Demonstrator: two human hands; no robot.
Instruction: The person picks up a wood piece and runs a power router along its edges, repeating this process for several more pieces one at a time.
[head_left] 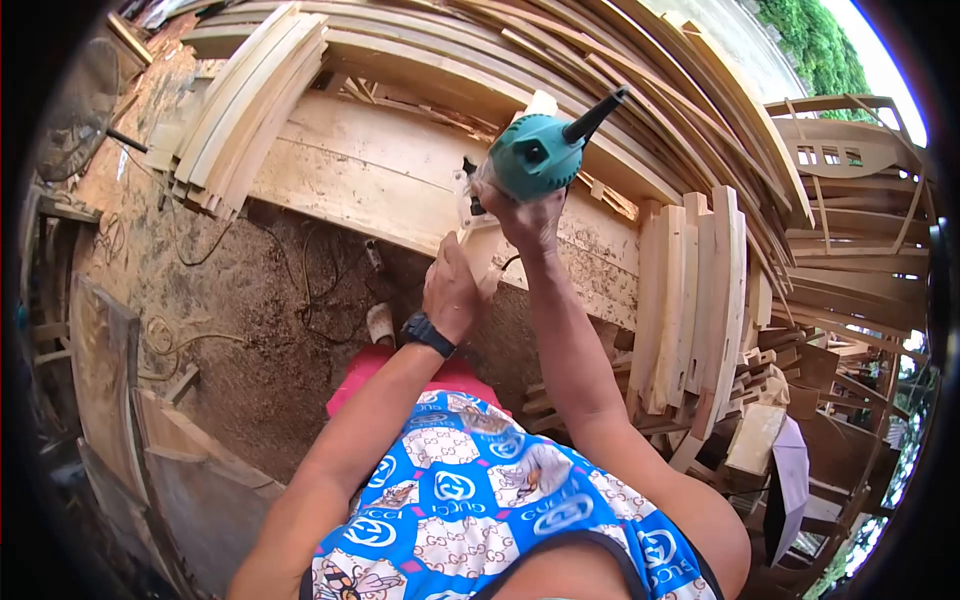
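My right hand is wrapped round a teal trim router, whose black cord sleeve points up and away to the right. Part of the router's clear base shows at its left side, over the wood. Closer to my body, my left hand, with a black watch on the wrist, is closed at the near edge of the bench. It grips a pale wooden piece, partly hidden by the fingers. Under both hands runs a broad plank bench. The router's bit is hidden from view.
Stacked boards lie across the bench's left end, and upright wooden pieces stand at the right. Long strips are piled behind. Cables trail over the sawdust-covered floor. A fan stands at far left.
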